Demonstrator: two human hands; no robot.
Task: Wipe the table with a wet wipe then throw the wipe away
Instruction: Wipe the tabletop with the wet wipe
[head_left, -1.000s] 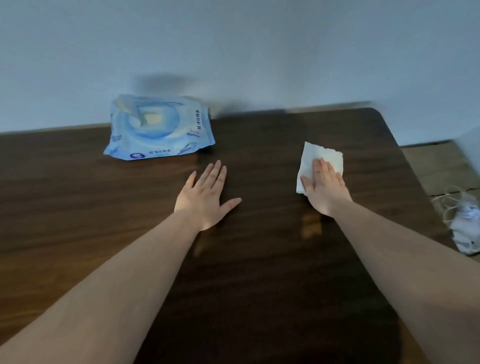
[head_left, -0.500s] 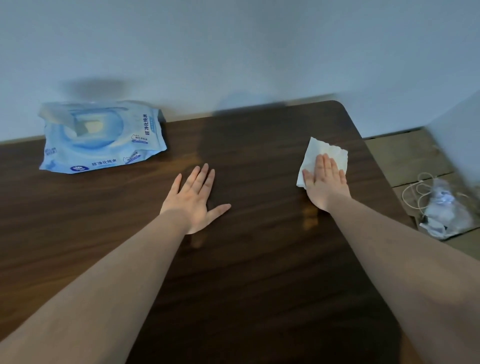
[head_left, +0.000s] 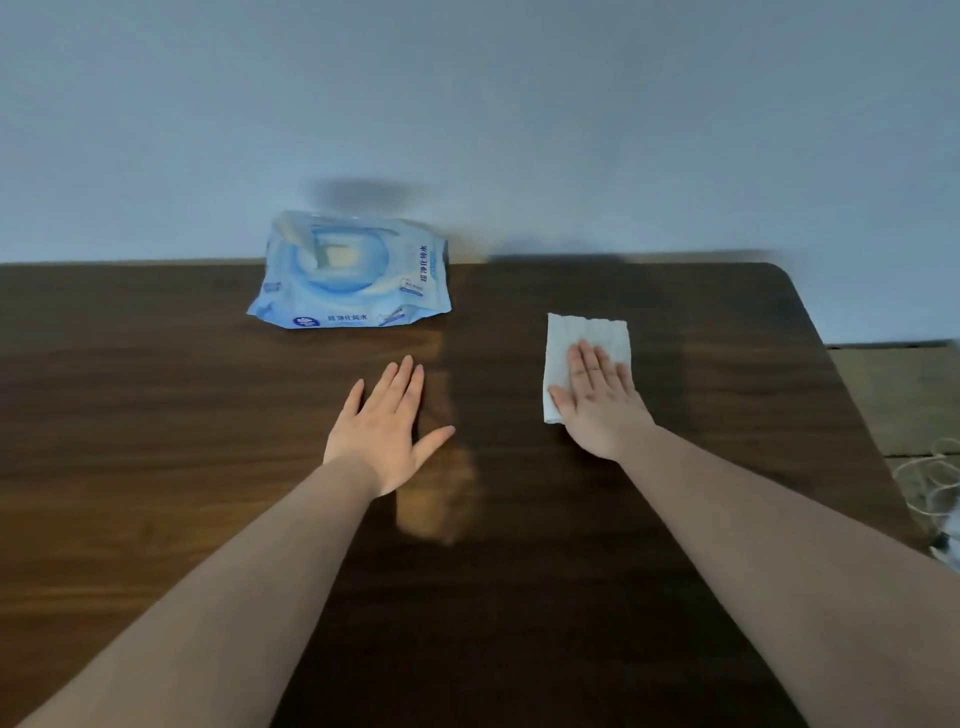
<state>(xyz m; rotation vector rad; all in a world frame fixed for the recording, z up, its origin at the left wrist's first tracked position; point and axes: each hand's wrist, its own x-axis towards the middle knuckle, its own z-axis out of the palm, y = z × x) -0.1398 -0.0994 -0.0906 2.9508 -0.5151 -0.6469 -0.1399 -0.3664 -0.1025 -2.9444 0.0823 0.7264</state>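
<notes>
- We press our right hand (head_left: 597, 405) flat, fingers spread, on the white wipe (head_left: 582, 338); the hand pins it to the table (head_left: 156, 415) rather than gripping it.
- The wipe lies to the right of the blue wipe pack (head_left: 353, 273), a little nearer to us and well apart from it.
- Our left hand (head_left: 387, 421) rests open and empty, palm down, just in front of the pack.
- We judge the wiping is in hand: the wipe is out and touching the wood, yet we cannot tell how much surface is covered.
- Throwing the wipe away is not yet done, and no bin shows.
</notes>
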